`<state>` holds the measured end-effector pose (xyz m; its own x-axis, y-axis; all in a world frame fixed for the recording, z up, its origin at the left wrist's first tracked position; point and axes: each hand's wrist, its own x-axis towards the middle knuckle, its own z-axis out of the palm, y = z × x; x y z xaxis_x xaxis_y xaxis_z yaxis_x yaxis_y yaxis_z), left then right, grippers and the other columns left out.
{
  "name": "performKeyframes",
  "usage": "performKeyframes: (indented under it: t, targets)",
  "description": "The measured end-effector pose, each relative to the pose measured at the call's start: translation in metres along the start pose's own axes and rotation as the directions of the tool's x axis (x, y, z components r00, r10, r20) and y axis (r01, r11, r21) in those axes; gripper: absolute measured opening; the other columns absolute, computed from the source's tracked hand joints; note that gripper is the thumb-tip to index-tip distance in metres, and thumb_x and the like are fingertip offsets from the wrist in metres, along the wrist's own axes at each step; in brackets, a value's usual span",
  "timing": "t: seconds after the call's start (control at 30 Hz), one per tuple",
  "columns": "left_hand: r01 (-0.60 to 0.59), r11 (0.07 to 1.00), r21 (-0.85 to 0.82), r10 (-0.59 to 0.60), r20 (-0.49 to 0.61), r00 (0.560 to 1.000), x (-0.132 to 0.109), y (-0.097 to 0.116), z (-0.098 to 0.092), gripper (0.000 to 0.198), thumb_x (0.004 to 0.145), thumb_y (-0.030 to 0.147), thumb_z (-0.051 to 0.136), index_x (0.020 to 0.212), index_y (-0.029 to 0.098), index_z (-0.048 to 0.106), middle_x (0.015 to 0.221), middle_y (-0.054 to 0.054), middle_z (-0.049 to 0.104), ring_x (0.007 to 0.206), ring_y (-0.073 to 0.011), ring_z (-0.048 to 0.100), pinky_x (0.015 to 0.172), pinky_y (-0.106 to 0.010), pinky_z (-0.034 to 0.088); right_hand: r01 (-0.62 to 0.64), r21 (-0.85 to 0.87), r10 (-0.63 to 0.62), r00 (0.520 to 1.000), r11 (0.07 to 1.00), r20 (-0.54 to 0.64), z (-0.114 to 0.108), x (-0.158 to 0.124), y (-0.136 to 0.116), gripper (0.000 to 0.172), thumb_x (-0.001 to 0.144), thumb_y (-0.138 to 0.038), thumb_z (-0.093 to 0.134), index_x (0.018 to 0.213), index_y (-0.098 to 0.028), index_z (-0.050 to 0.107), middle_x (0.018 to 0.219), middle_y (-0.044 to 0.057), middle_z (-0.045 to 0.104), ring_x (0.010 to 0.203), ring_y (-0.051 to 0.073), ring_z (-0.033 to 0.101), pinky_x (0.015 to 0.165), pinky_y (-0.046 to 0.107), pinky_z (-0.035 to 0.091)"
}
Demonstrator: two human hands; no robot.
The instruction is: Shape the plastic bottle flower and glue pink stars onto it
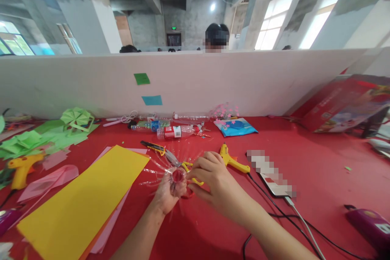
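My left hand (171,191) is wrapped round the neck of a clear plastic bottle top (177,176). The bottle's wall is cut into thin strips that splay outward, and its round opening faces up. Just right of it is my right hand (210,172), fingers curled in and thumb close to the index finger by the bottle's rim; whatever lies between the fingertips is too small to make out. Scissors with yellow handles (186,165) lie behind the bottle top, partly hidden by the hands. A yellow-trimmed utility knife (154,147) lies behind them.
Yellow paper (88,199) covers the left front, with green paper pieces (39,136) beyond. A yellow glue gun (231,160) and a phone (271,174) with cables lie right. Plastic bottles (173,131) and a blue packet (236,127) line the white partition (189,81).
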<state>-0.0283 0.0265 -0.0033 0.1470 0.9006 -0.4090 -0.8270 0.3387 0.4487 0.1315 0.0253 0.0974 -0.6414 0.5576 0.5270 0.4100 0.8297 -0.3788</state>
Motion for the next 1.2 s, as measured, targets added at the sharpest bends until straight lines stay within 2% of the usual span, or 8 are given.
performKeyframes:
  t: [0.17, 0.33, 0.5, 0.6, 0.83, 1.03, 1.2]
  targets:
    - [-0.014, 1.0, -0.002, 0.013, -0.027, 1.0, -0.001, 0.0, 0.0, 0.026, 0.08, 0.026, 0.058, 0.058, 0.014, 0.049, 0.042, 0.007, 0.037, 0.034, -0.0034, 0.028, 0.037, -0.017, 0.021, 0.012, 0.032, -0.01, 0.998, 0.999, -0.065, -0.01, -0.001, -0.002, 0.006, 0.084, -0.014, 0.061, 0.085, -0.019, 0.065, 0.085, 0.004, 0.062, 0.083, 0.018, 0.049, 0.078, 0.033, 0.039]
    - [-0.028, 0.999, 0.034, 0.027, 0.023, 0.999, -0.001, -0.001, 0.0, 0.032, 0.085, 0.024, 0.049, 0.055, 0.015, 0.046, 0.04, 0.006, 0.037, 0.033, -0.004, 0.027, 0.036, -0.017, 0.02, 0.027, 0.052, -0.016, 0.981, 0.998, -0.195, -0.02, -0.002, -0.008, 0.011, 0.086, -0.013, 0.057, 0.087, -0.02, 0.065, 0.081, 0.003, 0.063, 0.078, 0.017, 0.051, 0.077, 0.034, 0.041]
    - [-0.056, 0.998, 0.021, 0.057, -0.081, 0.995, 0.003, -0.003, -0.002, 0.024, 0.084, 0.023, 0.051, 0.062, 0.014, 0.051, 0.047, 0.003, 0.05, 0.036, -0.0057, 0.041, 0.036, -0.016, 0.027, 0.013, 0.02, -0.009, 0.986, 1.0, -0.164, -0.017, -0.002, -0.013, 0.011, 0.085, -0.013, 0.057, 0.085, -0.019, 0.065, 0.08, 0.004, 0.061, 0.078, 0.018, 0.05, 0.073, 0.032, 0.041]
    - [-0.059, 0.998, 0.022, 0.061, -0.091, 0.994, 0.004, -0.002, -0.002, 0.021, 0.084, 0.022, 0.052, 0.064, 0.014, 0.052, 0.049, 0.003, 0.052, 0.038, -0.0063, 0.045, 0.036, -0.015, 0.028, -0.013, -0.017, 0.011, 0.992, 1.0, -0.128, -0.01, -0.003, -0.013, 0.01, 0.084, -0.013, 0.058, 0.087, -0.018, 0.066, 0.081, 0.005, 0.06, 0.081, 0.02, 0.048, 0.072, 0.034, 0.04]
    - [-0.074, 0.997, 0.028, 0.076, -0.054, 0.996, 0.001, -0.002, 0.0, 0.019, 0.082, 0.021, 0.055, 0.065, 0.015, 0.051, 0.053, 0.004, 0.051, 0.037, -0.0046, 0.038, 0.037, -0.017, 0.028, -0.016, -0.114, 0.002, 0.992, 0.993, -0.123, 0.001, -0.003, -0.016, 0.016, 0.084, -0.016, 0.059, 0.098, -0.02, 0.066, 0.084, 0.005, 0.058, 0.082, 0.02, 0.046, 0.077, 0.035, 0.04]
    - [-0.056, 0.998, 0.029, 0.058, -0.082, 0.995, -0.002, -0.001, 0.005, 0.025, 0.085, 0.021, 0.048, 0.062, 0.014, 0.051, 0.048, 0.003, 0.047, 0.035, -0.0049, 0.036, 0.035, -0.016, 0.025, 0.019, -0.031, -0.026, 0.971, 0.999, -0.236, -0.002, -0.004, -0.016, 0.014, 0.085, -0.012, 0.055, 0.093, -0.018, 0.065, 0.08, 0.004, 0.057, 0.078, 0.018, 0.046, 0.074, 0.034, 0.039]
    - [-0.086, 0.995, 0.051, 0.089, -0.063, 0.994, 0.0, -0.003, 0.002, 0.021, 0.082, 0.024, 0.054, 0.063, 0.015, 0.05, 0.048, 0.005, 0.045, 0.035, -0.0044, 0.033, 0.035, -0.017, 0.024, -0.023, -0.07, 0.01, 0.984, 0.997, -0.18, 0.002, -0.004, -0.017, 0.013, 0.084, -0.015, 0.058, 0.093, -0.019, 0.066, 0.083, 0.005, 0.058, 0.081, 0.019, 0.046, 0.077, 0.036, 0.039]
